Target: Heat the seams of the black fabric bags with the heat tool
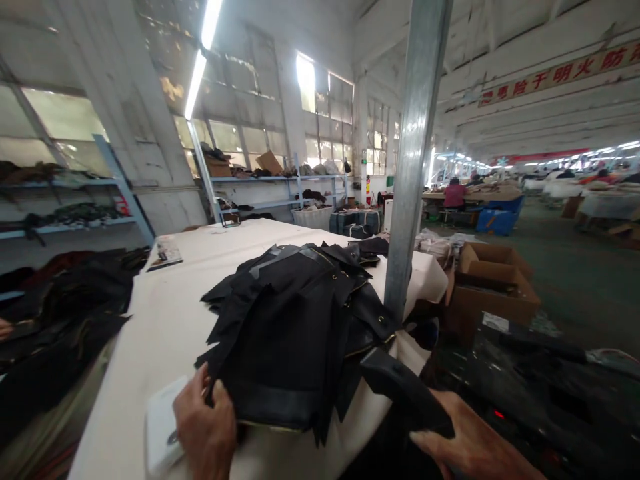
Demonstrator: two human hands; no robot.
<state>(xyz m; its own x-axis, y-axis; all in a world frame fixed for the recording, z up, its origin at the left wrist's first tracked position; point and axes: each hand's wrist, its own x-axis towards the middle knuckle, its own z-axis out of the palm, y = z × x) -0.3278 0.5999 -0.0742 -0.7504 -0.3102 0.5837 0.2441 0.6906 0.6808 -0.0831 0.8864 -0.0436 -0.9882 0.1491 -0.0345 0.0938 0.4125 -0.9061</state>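
A stack of black fabric pieces (280, 347) with leather-like bands, gold zipper edges and small metal rings lies on a white-covered table (165, 300). At its near left corner is my left hand (205, 423), thumb and forefinger pinched together on something small and dark that I cannot make out. A small metal loop shows beside that hand, over a white box-like object (163, 423). My right hand (455, 427), to the right of the stack, grips a curved black leather-like piece (405, 387). The lower part of this piece blends into dark material below.
A metal post (413, 160) rises at the table's right edge. Cardboard boxes (493, 283) and a black machine (540, 393) stand to the right. Dark garments (65, 313) are heaped at left, with part of another hand at the frame edge. A person (455, 195) sits farther back.
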